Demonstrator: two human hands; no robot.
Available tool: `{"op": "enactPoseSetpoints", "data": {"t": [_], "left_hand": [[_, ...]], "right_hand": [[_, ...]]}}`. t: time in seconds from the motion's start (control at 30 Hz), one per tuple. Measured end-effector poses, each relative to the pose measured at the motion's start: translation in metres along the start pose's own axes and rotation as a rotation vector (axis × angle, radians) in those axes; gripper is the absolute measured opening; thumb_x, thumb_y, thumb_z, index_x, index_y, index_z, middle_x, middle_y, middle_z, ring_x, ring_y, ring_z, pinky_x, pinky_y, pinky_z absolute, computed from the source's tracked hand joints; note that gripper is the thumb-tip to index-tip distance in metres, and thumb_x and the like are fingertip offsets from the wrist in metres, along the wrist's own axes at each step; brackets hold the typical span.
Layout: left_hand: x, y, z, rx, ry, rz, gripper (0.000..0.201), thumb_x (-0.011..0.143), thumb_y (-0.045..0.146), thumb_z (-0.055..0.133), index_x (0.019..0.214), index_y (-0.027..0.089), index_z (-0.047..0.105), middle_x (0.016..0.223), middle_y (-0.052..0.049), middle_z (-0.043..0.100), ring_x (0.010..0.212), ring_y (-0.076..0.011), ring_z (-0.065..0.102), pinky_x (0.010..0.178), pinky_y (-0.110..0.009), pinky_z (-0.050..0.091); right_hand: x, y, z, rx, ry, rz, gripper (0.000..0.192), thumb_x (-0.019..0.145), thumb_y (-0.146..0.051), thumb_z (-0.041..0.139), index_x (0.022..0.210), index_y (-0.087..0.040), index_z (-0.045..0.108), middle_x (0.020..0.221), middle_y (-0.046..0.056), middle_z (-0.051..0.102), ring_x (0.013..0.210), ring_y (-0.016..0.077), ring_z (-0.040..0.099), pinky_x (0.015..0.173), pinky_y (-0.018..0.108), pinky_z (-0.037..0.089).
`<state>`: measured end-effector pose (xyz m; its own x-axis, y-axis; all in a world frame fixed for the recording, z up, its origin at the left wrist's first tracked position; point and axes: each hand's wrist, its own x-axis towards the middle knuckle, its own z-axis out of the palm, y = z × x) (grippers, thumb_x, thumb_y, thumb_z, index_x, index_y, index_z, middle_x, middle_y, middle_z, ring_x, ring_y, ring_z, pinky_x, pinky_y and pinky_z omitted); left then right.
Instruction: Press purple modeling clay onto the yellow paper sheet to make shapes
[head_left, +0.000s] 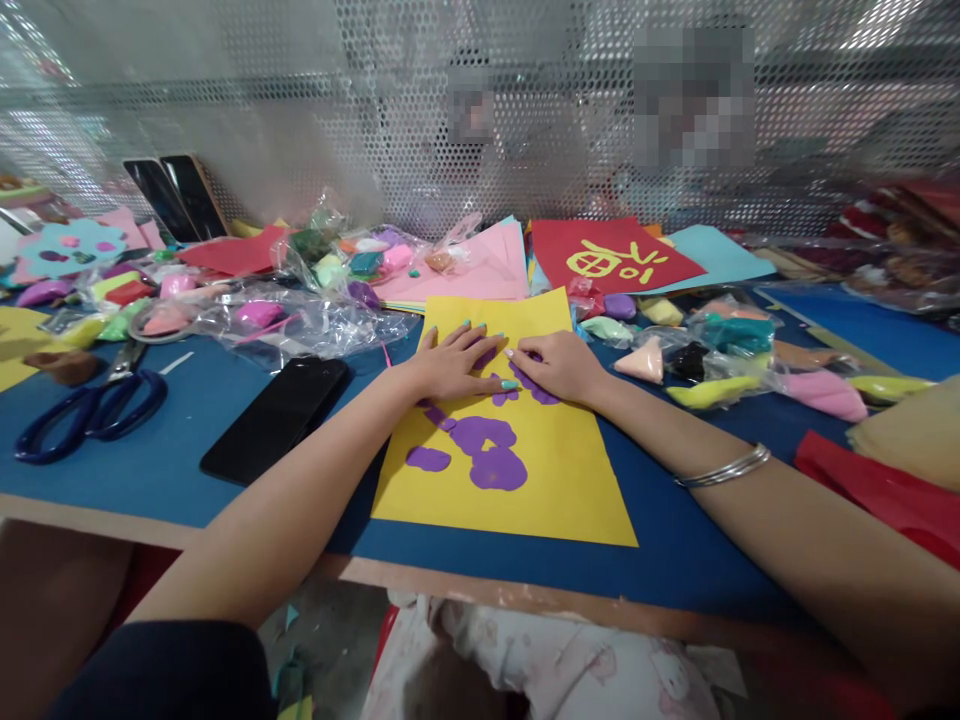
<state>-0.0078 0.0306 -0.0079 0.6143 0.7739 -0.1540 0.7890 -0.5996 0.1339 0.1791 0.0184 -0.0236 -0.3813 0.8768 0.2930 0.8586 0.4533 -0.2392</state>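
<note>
Left side: blue-handled scissors (90, 410), black phone (276, 418) lying on blue tabletop (172, 470). Centre: yellow paper sheet (510, 480) with flat purple clay shapes (484, 450). Left hand (454, 362) spread flat, pinning sheet. Right hand (559, 365) fingertips pressing clay strip down. Looks like flattening stage; next needs firm, even pressing, no smearing.

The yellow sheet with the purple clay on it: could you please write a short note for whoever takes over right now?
Left hand: flat on the yellow sheet, fingers spread, holding nothing.
Right hand: fingertips pressing purple clay.
Done: several flattened purple clay shapes lie lower on the sheet.
Left: the piece under the fingers is not yet flat.
Nearby: phone, blue scissors.
</note>
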Motion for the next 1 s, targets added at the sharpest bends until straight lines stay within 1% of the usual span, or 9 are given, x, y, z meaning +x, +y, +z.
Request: {"op": "enactPoseSetpoints", "data": {"t": [0.17, 0.37, 0.53, 0.8, 0.93, 1.0], "left_hand": [[0.0, 0.0, -0.003, 0.021, 0.037, 0.014, 0.08, 0.073, 0.07, 0.027, 0.138, 0.028, 0.009, 0.146, -0.006, 0.014, 0.134, -0.0242, 0.01, 0.104, -0.056, 0.007], [0.001, 0.001, -0.002, 0.061, 0.098, 0.026, 0.078, 0.075, 0.067, 0.031, 0.138, 0.025, 0.012, 0.144, -0.01, 0.02, 0.133, -0.027, 0.014, 0.102, -0.06, 0.001], [0.003, -0.001, 0.001, 0.108, 0.165, 0.048, 0.077, 0.076, 0.065, 0.033, 0.138, 0.024, 0.015, 0.144, -0.011, 0.021, 0.133, -0.0281, 0.014, 0.101, -0.062, 0.003], [0.003, -0.002, 0.002, 0.129, 0.182, 0.032, 0.078, 0.075, 0.067, 0.031, 0.138, 0.024, 0.014, 0.145, -0.012, 0.018, 0.134, -0.0273, 0.011, 0.101, -0.062, 0.002], [0.003, -0.004, 0.005, 0.121, 0.174, 0.029, 0.075, 0.076, 0.069, 0.023, 0.137, 0.026, 0.017, 0.144, -0.012, 0.019, 0.134, -0.028, 0.012, 0.1, -0.063, 0.002], [0.003, -0.004, 0.007, 0.099, 0.159, 0.014, 0.078, 0.074, 0.072, 0.017, 0.137, 0.026, 0.017, 0.145, -0.012, 0.017, 0.134, -0.0288, 0.01, 0.099, -0.063, 0.0]], "right_hand": [[0.0, 0.0, 0.0, 0.014, 0.005, -0.005, 0.035, 0.082, -0.035, 0.038, 0.064, -0.018, 0.062, 0.059, 0.002, 0.061, 0.055, 0.0103, 0.049, 0.05, 0.022, 0.023], [0.0, 0.0, 0.0, 0.015, 0.009, -0.005, 0.036, 0.082, -0.036, 0.037, 0.063, -0.017, 0.062, 0.057, 0.001, 0.06, 0.053, 0.0098, 0.048, 0.05, 0.022, 0.023], [0.0, -0.001, 0.001, 0.003, 0.007, 0.002, 0.038, 0.082, -0.037, 0.037, 0.063, -0.017, 0.062, 0.056, 0.002, 0.059, 0.053, 0.0102, 0.048, 0.049, 0.022, 0.022], [0.001, -0.001, 0.0, -0.006, 0.0, 0.006, 0.039, 0.082, -0.038, 0.036, 0.062, -0.017, 0.061, 0.056, 0.002, 0.058, 0.053, 0.0097, 0.047, 0.05, 0.022, 0.021], [0.001, 0.0, 0.001, -0.021, 0.002, 0.008, 0.037, 0.082, -0.037, 0.037, 0.062, -0.016, 0.061, 0.056, 0.003, 0.058, 0.053, 0.0098, 0.045, 0.05, 0.022, 0.021], [0.001, 0.001, 0.002, -0.027, 0.001, 0.007, 0.036, 0.081, -0.036, 0.037, 0.062, -0.016, 0.061, 0.056, 0.003, 0.058, 0.053, 0.0099, 0.046, 0.05, 0.023, 0.021]]}}
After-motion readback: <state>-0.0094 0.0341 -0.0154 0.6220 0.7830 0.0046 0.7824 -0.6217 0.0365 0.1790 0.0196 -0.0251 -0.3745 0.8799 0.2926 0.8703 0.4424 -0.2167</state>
